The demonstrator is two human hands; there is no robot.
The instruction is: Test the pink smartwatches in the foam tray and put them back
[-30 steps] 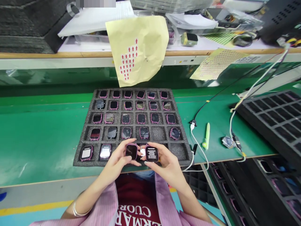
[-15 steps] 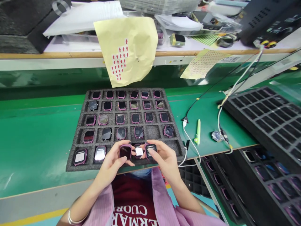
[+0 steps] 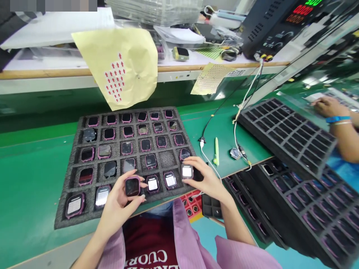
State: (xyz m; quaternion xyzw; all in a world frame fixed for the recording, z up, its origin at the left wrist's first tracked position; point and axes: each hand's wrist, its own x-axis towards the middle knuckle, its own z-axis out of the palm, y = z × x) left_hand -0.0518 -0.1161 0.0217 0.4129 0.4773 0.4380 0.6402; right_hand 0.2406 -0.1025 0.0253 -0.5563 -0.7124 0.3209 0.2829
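Observation:
My left hand (image 3: 119, 196) is closed around a strapless smartwatch (image 3: 132, 186) with a purple frame and a dark screen, held above the front row of a grey foam tray (image 3: 67, 183). Between thumb and fingers, my right hand (image 3: 209, 181) grips another smartwatch (image 3: 187, 171) whose screen glows white, over the tray's front right corner. Two lit smartwatches, one left (image 3: 153, 184) and one right (image 3: 170, 180), lie in front slots between my hands. Several purple-framed smartwatches fill other slots. One fourth-row slot (image 3: 166, 158) shows bare foam.
Right of the tray lie a white cable (image 3: 209, 158) and a green pen (image 3: 216, 151). Stacked black trays (image 3: 286, 134) occupy the right side, beside a co-worker's arm (image 3: 346, 130). Yellow sticker sheets hang from the shelf edge (image 3: 171, 76). A power supply (image 3: 269, 28) stands above.
The view has turned right. My right hand has moved away from my left, to the tray's right corner. A lit smartwatch shows where it was. My left hand keeps its dark smartwatch.

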